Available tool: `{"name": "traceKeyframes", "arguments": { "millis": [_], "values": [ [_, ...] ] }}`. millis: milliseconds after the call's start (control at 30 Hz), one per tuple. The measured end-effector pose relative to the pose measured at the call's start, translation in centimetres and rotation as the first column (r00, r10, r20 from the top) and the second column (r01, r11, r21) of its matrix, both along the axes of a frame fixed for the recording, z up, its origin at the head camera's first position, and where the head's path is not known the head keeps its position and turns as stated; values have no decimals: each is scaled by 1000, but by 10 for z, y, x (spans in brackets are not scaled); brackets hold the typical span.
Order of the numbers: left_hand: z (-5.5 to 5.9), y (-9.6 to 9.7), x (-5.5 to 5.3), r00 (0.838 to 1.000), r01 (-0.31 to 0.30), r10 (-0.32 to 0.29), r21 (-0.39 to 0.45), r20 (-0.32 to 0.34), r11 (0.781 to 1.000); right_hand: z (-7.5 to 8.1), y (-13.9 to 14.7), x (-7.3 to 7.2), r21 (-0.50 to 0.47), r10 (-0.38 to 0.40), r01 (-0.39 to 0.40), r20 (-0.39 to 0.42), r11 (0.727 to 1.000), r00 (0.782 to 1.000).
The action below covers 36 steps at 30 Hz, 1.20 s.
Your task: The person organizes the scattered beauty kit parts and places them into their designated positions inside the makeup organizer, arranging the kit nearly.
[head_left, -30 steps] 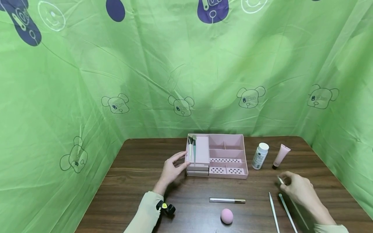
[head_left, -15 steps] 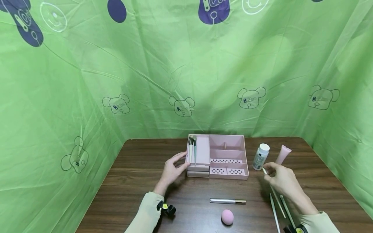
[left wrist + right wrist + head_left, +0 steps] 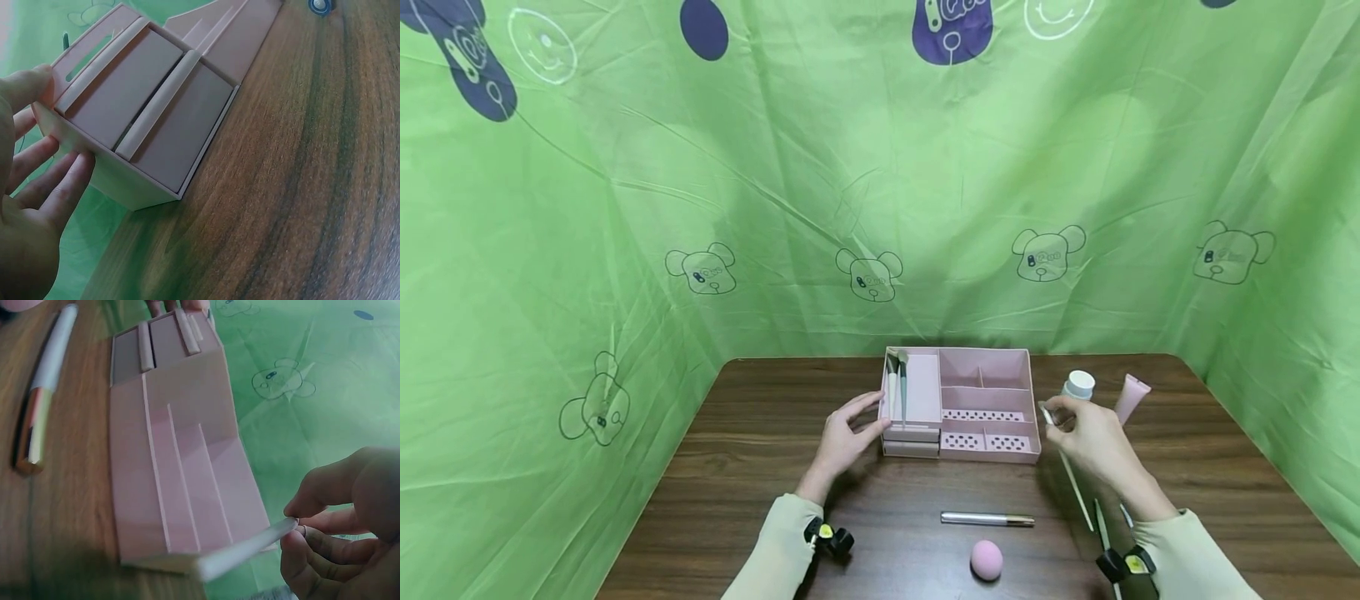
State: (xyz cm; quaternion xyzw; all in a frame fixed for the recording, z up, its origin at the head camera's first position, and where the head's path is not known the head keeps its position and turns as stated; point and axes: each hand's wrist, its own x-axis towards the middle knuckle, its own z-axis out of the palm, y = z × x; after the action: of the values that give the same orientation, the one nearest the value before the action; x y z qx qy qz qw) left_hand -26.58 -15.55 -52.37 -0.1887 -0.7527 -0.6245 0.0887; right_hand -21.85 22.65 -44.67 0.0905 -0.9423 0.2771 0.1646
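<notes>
A pink cosmetics organizer (image 3: 922, 387) stands at the back of the table, two drawers stacked at its front left. Two makeup brushes (image 3: 903, 392) lie on its upper left section. My left hand (image 3: 842, 437) rests on the organizer's left front corner; the left wrist view shows its fingers against the side wall (image 3: 119, 178) and the thumb at the upper edge. Just right of the organizer, my right hand (image 3: 1093, 437) pinches a slim white-handled makeup brush (image 3: 1077, 492) by its upper part, the long end slanting down. The brush also crosses the right wrist view (image 3: 247, 551) near the compartments.
Behind my right hand stand a white-capped bottle (image 3: 1080, 384) and a pink squeeze tube (image 3: 1131, 398). Two slim brushes, one a white stick (image 3: 1102, 527), lie partly under my right wrist. A silver pen-shaped tube (image 3: 987, 518) and a pink sponge (image 3: 987, 560) lie in front. Green cloth (image 3: 865, 192) surrounds the table.
My right hand has carried the brush left, from beside the pink tube to the organizer's right edge, now partly covering the bottle. My left hand has stayed at the organizer's corner.
</notes>
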Motion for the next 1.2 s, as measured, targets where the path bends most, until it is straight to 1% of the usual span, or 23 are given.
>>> {"name": "traceKeyframes", "arguments": {
  "millis": [67, 233, 267, 367, 467, 500, 600, 833, 1067, 1200],
  "values": [
    [1, 0, 1, 1000, -8, 8, -8, -5, 1000, 3, -5, -4, -8, 7, -6, 7, 1000, 1000],
    [2, 1, 1, 1000, -4, 4, -9, -6, 1000, 11, -19, -15, -25, 22, -21, 10, 999, 1000],
    [5, 1, 3, 1000, -7, 7, -21, 0, 1000, 12, -21, -16, -31, 32, -31, 14, 999, 999],
    [18, 3, 11, 1000, -5, 4, -52, -12, 999, 16, -29, -22, -50, 59, -57, 27, 997, 998],
    [32, 4, 19, 1000, -5, 4, -86, -10, 996, 18, -35, -27, -58, 67, -66, 18, 996, 998],
    [33, 4, 20, 1000, 0, -2, -84, -18, 996, 19, -38, -29, -58, 60, -59, 9, 997, 998],
    [34, 3, 19, 1000, 6, -8, -80, -18, 997, 23, -45, -33, -63, 51, -52, -14, 997, 999],
    [32, 3, 19, 999, 29, -30, -48, -21, 998, 35, -62, -41, -93, 38, -38, 0, 995, 999],
    [31, 2, 19, 1000, 26, -27, -48, -16, 999, 43, -73, -49, -103, 66, -69, -35, 992, 997],
    [32, 3, 18, 999, 34, -35, -55, -12, 998, 44, -76, -53, -120, 66, -68, -25, 990, 998]
  ]
}}
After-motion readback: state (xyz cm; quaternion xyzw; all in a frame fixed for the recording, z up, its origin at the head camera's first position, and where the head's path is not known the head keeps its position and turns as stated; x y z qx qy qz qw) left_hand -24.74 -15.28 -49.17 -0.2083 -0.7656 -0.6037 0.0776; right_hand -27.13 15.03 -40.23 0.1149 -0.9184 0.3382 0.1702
